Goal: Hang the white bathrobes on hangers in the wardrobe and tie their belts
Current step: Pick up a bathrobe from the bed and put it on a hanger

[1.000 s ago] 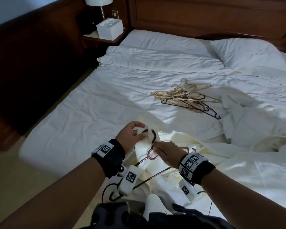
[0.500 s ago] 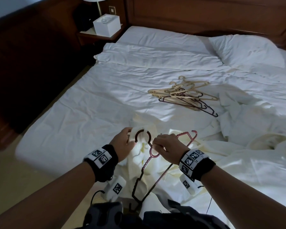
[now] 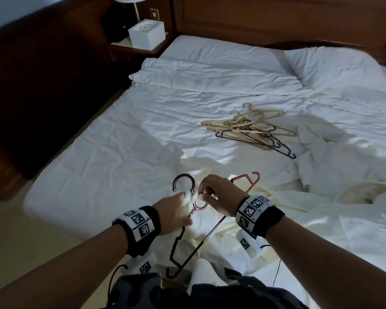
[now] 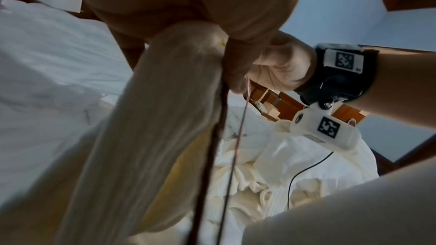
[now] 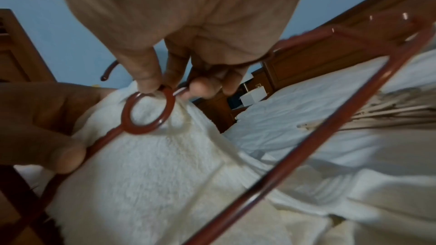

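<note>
A dark red plastic hanger (image 3: 206, 237) lies tilted over a cream-white bathrobe (image 3: 239, 221) at the bed's near edge, its hook (image 3: 184, 178) pointing up. My left hand (image 3: 179, 208) grips bunched robe cloth (image 4: 165, 103) together with the hanger's left arm; its thumb (image 5: 66, 157) presses on that arm. My right hand (image 3: 202, 195) pinches the top of the hanger's ring (image 5: 147, 112) just below the hook. Robe cloth (image 5: 153, 165) shows through and behind the ring. More bathrobe cloth (image 3: 334, 175) lies crumpled on the right of the bed.
A pile of several beige and dark hangers (image 3: 250, 128) lies mid-bed. The white bed (image 3: 154, 121) has pillows (image 3: 334, 68) at the wooden headboard. A nightstand (image 3: 120, 46) with a white box (image 3: 146, 34) and a lamp stands at the far left. Floor (image 3: 11, 219) runs along the left.
My left hand has slid down from beside the hook onto the hanger's left arm, taking the cloth with it. The hook now stands bare above both hands. My right hand keeps its pinch.
</note>
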